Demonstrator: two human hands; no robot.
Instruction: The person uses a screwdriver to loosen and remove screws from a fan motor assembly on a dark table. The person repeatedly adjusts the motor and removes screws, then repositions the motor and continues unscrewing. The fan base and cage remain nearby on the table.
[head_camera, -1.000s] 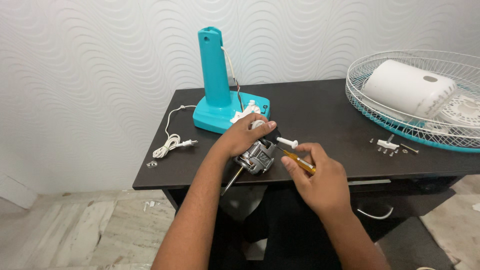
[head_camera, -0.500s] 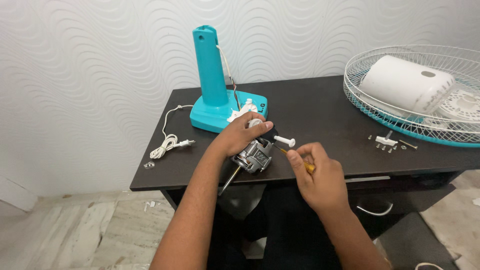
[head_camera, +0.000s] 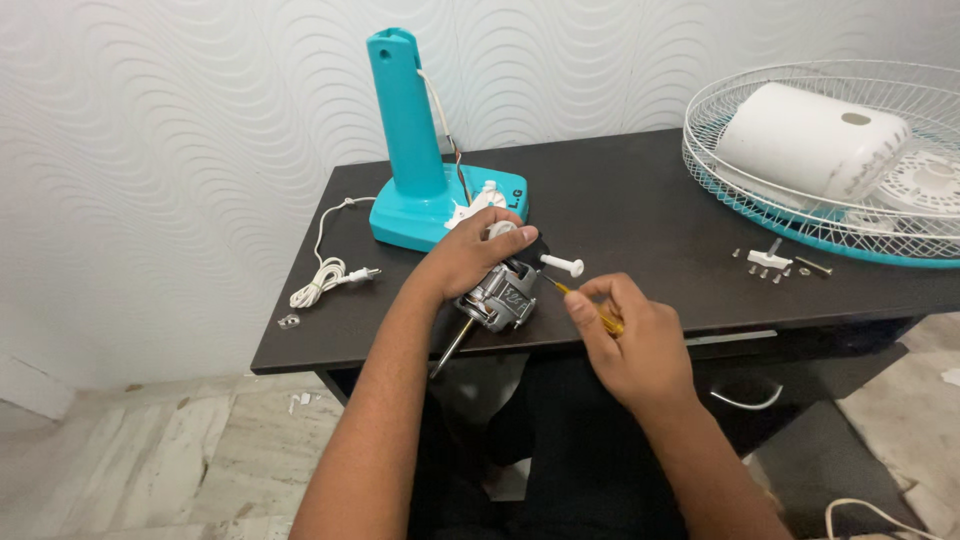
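Since the earlier frame my right hand has drawn in closer to the motor and the yellow-handled screwdriver now points its tip at the motor's right side, while my left hand has stayed put on top of it.

Starting at the left, I see a small metal bracket near the table's left edge, and just beyond it a coiled white power cord with its plug lying flat. Behind that stands the turquoise fan stand, upright on its base at the back of the table, with thin wires running down its column.

My left hand lies in front of that base, its grip closed over the top of the grey fan motor, which rests at the table's front edge with its shaft sticking out over the edge toward me. A small white peg lies just beside the motor on its right. My right hand holds the screwdriver in a closed pinch grip between thumb and fingers.

Further right, a little cluster of screws and a white fitting lies on the table. At the far right sits the white wire fan guard, holding a white motor cover.
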